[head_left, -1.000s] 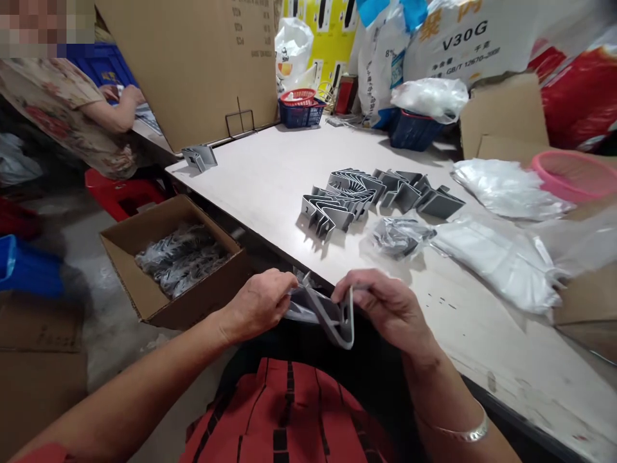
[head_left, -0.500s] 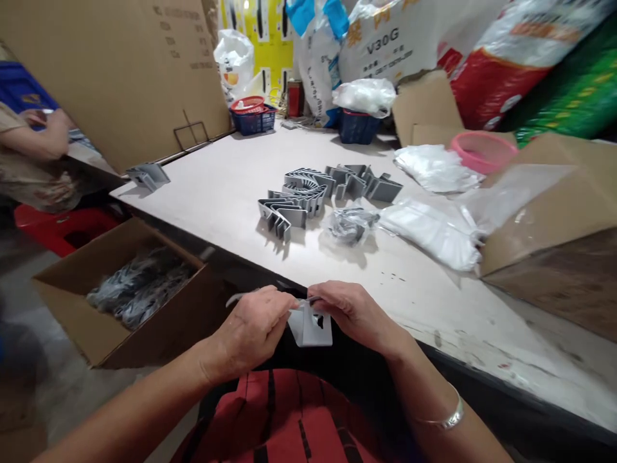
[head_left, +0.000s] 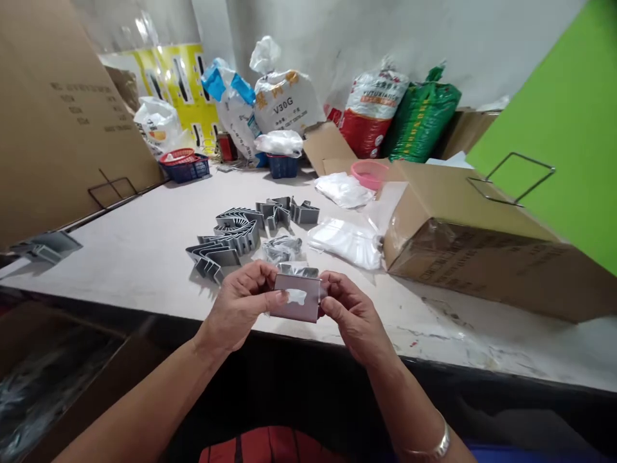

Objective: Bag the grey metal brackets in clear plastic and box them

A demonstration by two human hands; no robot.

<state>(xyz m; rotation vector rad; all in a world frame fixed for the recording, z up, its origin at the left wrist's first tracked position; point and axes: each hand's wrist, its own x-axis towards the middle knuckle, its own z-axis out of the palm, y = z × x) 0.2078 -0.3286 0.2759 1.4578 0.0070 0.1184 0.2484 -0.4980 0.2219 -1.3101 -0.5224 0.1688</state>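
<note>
A grey metal bracket (head_left: 304,307) with an irregular cut-out is held up over the table's front edge. My left hand (head_left: 243,299) grips its left side, thumb on the face near the cut-out. My right hand (head_left: 349,312) pinches its right edge, where a bit of clear film shows. Just beyond stand rows of grey brackets (head_left: 236,235) on the white table (head_left: 130,257). A bagged bundle of grey parts (head_left: 282,249) lies behind the held bracket. White plastic bags (head_left: 346,243) are stacked to the right of it.
A large cardboard box (head_left: 482,257) takes up the right side. At the back are a pink basket (head_left: 370,173), blue baskets (head_left: 186,170) and filled sacks (head_left: 376,106). More brackets (head_left: 45,245) lie at the far left. An open box (head_left: 110,366) sits below left.
Both hands have raised the bracket from below the table edge, and its flat face now shows. The view has turned right and up, bringing in a green panel.
</note>
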